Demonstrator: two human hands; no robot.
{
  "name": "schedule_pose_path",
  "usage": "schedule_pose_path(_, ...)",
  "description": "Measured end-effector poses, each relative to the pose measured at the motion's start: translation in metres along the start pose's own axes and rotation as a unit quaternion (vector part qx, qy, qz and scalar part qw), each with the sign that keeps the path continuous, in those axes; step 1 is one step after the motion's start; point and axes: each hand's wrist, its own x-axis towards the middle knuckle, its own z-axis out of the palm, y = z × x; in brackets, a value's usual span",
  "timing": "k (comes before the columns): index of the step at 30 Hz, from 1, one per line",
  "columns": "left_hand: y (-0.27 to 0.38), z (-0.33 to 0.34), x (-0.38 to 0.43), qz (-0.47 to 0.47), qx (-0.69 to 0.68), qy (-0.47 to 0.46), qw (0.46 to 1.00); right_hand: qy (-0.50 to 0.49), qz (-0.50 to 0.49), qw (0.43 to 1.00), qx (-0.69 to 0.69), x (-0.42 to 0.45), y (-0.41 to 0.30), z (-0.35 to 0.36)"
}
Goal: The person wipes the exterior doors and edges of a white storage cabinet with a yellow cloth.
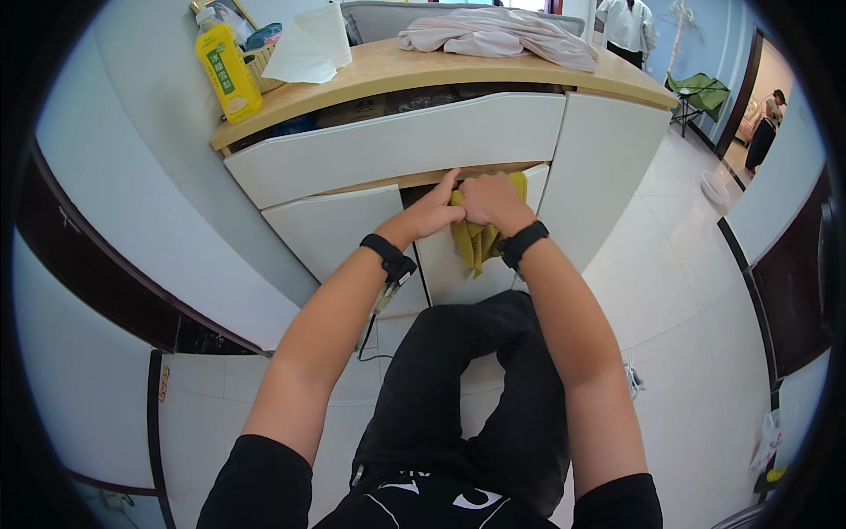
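My right hand (490, 202) grips a mustard-yellow cloth (478, 244) at the top edge of a lower white cabinet door (439, 264). The cloth's loose end hangs down the front of this door, which stands ajar with a dark gap at its upper left. My left hand (431, 210) is right beside the right one at the same edge, thumb towards it and index finger raised. Some of its fingers are hidden, so its hold cannot be made out. Both wrists wear black straps.
Above the doors, a white drawer (403, 145) is partly out with things inside. On the wooden top (370, 63) stand a yellow bottle (229, 73), a basket (263, 66), white paper (310, 46) and a crumpled pale cloth (496, 33). Two people are in the background at right.
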Motion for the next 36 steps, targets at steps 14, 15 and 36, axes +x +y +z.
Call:
schedule_pose_path(14, -0.009, -0.021, 0.019, -0.123, -0.107, -0.047, 0.985, -0.008, 0.007, 0.998, 0.068, -0.003, -0.032, -0.005)
schedule_pose_path(15, -0.004, -0.018, 0.018, -0.157, -0.102, -0.050, 0.981, -0.022, -0.004, 0.998, 0.065, -0.006, -0.036, -0.002)
schedule_pose_path(36, 0.046, -0.022, -0.010, -0.265, 0.271, -0.149, 0.913, 0.273, -0.201, 0.826, 0.450, -0.048, 0.013, 0.021)
